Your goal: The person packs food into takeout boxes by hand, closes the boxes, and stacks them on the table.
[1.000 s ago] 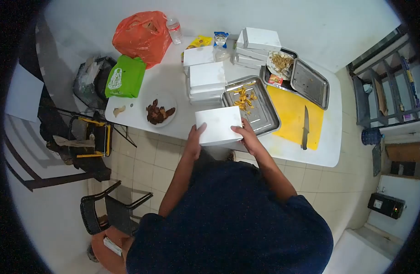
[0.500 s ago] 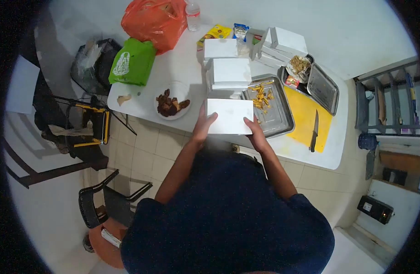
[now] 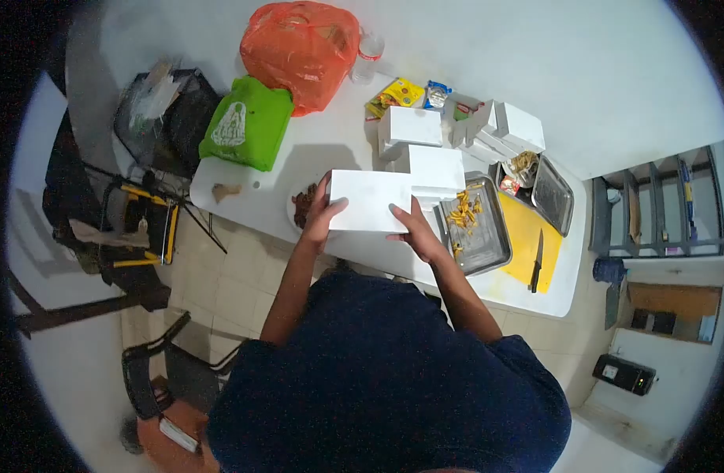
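Observation:
A white cardboard box (image 3: 370,202) is held level above the front edge of the table. My left hand (image 3: 323,213) grips its left side, thumb on the top face; my right hand (image 3: 417,230) grips its right side in the same way. Beneath and behind the box, a white plate (image 3: 293,217) with dark brown pieces of food (image 3: 304,205) is mostly hidden. Just beyond my right hand are white boxes (image 3: 434,165), and another white box (image 3: 411,128) stands farther back. A metal tray (image 3: 482,246) holding yellow-brown food pieces (image 3: 463,213) lies to the right.
On the right, a knife (image 3: 538,260) rests on a yellow cutting board (image 3: 521,260). Behind it are a metal container (image 3: 553,197) and more white boxes (image 3: 519,126). A green bag (image 3: 248,124), an orange plastic bag (image 3: 299,51) and a bottle (image 3: 367,59) stand at the back left.
Both hands have carried the white box leftward, away from the tray and partly over the plate. The camera view has shifted, and more of the boxes behind shows.

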### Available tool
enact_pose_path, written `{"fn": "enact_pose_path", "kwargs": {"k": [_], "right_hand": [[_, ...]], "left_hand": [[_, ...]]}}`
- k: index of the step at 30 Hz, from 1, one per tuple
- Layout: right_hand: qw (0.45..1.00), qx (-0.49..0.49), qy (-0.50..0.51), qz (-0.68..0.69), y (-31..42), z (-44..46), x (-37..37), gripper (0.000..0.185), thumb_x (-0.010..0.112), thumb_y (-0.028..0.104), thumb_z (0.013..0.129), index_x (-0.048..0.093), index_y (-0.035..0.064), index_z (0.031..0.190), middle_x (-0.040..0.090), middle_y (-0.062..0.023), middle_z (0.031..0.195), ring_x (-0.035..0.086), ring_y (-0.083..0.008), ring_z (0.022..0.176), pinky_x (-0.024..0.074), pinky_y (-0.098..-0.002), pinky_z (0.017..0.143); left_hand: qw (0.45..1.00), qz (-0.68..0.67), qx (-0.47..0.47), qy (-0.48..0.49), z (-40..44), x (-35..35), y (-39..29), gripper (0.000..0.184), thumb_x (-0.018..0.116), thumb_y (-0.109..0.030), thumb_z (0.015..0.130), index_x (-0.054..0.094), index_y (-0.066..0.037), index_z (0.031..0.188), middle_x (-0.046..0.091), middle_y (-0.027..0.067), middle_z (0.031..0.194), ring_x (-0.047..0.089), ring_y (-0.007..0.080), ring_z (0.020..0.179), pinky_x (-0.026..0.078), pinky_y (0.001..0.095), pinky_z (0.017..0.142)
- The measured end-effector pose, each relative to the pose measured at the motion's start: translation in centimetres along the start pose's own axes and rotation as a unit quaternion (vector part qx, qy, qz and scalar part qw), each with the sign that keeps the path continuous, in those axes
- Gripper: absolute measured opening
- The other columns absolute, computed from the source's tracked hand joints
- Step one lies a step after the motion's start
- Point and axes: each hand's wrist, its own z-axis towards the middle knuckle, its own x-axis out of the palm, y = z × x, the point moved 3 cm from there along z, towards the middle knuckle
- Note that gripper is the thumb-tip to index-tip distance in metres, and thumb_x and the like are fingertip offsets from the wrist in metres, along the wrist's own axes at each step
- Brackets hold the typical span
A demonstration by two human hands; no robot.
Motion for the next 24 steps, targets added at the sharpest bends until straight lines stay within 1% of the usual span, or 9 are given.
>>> {"fn": "enact_pose_path", "kwargs": {"k": [1, 2, 4, 6, 9, 12, 16, 20, 24], "right_hand": [[1.000, 0.008, -0.005, 0.000, 0.1, 0.3, 0.6, 0.083, 0.060, 0.045, 0.087, 0.014, 0.0132, 0.148, 0.034, -0.0113, 0.144, 0.040, -0.0282, 0.128, 0.0486, -0.0481, 0.090], [1.000, 0.000, -0.001, -0.019, 0.2, 0.6, 1.1, 0.084, 0.059, 0.047, 0.089, 0.012, 0.0103, 0.148, 0.036, -0.0139, 0.141, 0.044, -0.0279, 0.124, 0.0524, -0.0434, 0.086], [1.000, 0.006, 0.017, -0.002, -0.6, 2.1, 1.6, 0.083, 0.059, 0.047, 0.089, 0.014, 0.0100, 0.148, 0.037, -0.0142, 0.141, 0.045, -0.0273, 0.123, 0.0527, -0.0431, 0.085], [1.000, 0.012, 0.021, 0.016, -0.9, 3.6, 2.2, 0.081, 0.059, 0.046, 0.090, 0.017, 0.0105, 0.148, 0.037, -0.0142, 0.141, 0.046, -0.0254, 0.123, 0.0534, -0.0418, 0.084], [0.999, 0.030, 0.014, 0.032, -0.8, 5.2, 3.1, 0.080, 0.059, 0.047, 0.089, 0.017, 0.0131, 0.149, 0.036, -0.0115, 0.143, 0.043, -0.0256, 0.125, 0.0479, -0.0469, 0.091], [0.998, 0.023, 0.027, 0.049, -0.6, 5.3, 2.9, 0.080, 0.058, 0.045, 0.090, 0.015, 0.0134, 0.150, 0.033, -0.0116, 0.145, 0.039, -0.0251, 0.128, 0.0458, -0.0473, 0.094], [0.993, -0.025, -0.019, 0.118, -0.7, 5.7, 1.3, 0.081, 0.060, 0.041, 0.091, 0.013, 0.0123, 0.150, 0.036, -0.0148, 0.144, 0.042, -0.0269, 0.127, 0.0449, -0.0442, 0.096], [0.995, -0.054, -0.043, -0.069, 1.0, 6.8, 1.4, 0.076, 0.060, 0.039, 0.092, 0.017, 0.0161, 0.150, 0.038, -0.0135, 0.143, 0.044, -0.0266, 0.125, 0.0451, -0.0437, 0.094], [0.995, -0.051, -0.055, -0.061, 2.4, 8.6, 1.7, 0.075, 0.058, 0.041, 0.093, 0.017, 0.0161, 0.151, 0.039, -0.0105, 0.142, 0.045, -0.0259, 0.123, 0.0451, -0.0396, 0.093]], "left_hand": [[1.000, 0.014, -0.004, 0.013, 0.4, -0.9, -0.2, 0.074, 0.062, -0.012, 0.085, 0.025, -0.010, 0.149, 0.042, 0.0096, 0.142, 0.038, 0.0235, 0.131, 0.028, 0.0363, 0.109], [0.999, 0.029, -0.010, 0.024, 0.6, -1.9, 0.0, 0.075, 0.063, -0.011, 0.085, 0.024, -0.010, 0.149, 0.042, 0.0097, 0.142, 0.038, 0.0232, 0.131, 0.028, 0.0363, 0.109], [0.997, 0.064, -0.026, 0.040, 0.6, -3.2, -0.5, 0.078, 0.064, -0.009, 0.084, 0.021, -0.011, 0.150, 0.042, 0.0101, 0.142, 0.039, 0.0224, 0.131, 0.029, 0.0355, 0.108], [0.998, 0.039, -0.035, 0.024, 1.1, -4.5, -0.1, 0.078, 0.064, -0.009, 0.084, 0.021, -0.011, 0.150, 0.043, 0.0100, 0.141, 0.039, 0.0222, 0.130, 0.030, 0.0350, 0.108], [0.998, 0.015, -0.051, 0.023, 2.9, -6.4, 0.6, 0.075, 0.062, -0.007, 0.083, 0.025, -0.007, 0.148, 0.046, 0.0100, 0.139, 0.042, 0.0224, 0.129, 0.030, 0.0350, 0.108], [0.998, -0.034, -0.039, 0.033, 4.4, -6.9, 0.4, 0.071, 0.060, -0.005, 0.081, 0.029, -0.004, 0.145, 0.046, 0.0107, 0.139, 0.042, 0.0229, 0.129, 0.031, 0.0359, 0.108], [0.998, -0.051, -0.013, 0.030, 6.7, -6.6, 0.9, 0.070, 0.057, -0.004, 0.081, 0.029, -0.003, 0.145, 0.043, 0.0111, 0.141, 0.040, 0.0235, 0.130, 0.030, 0.0363, 0.109], [0.998, -0.033, -0.027, 0.035, 9.2, -6.1, 1.3, 0.071, 0.056, -0.007, 0.083, 0.026, -0.003, 0.146, 0.041, 0.0115, 0.142, 0.039, 0.0236, 0.131, 0.029, 0.0362, 0.110], [0.999, -0.007, -0.002, 0.046, 11.5, -5.7, 1.3, 0.071, 0.056, -0.011, 0.085, 0.023, -0.003, 0.147, 0.038, 0.0117, 0.144, 0.036, 0.0238, 0.133, 0.025, 0.0359, 0.111]]}}
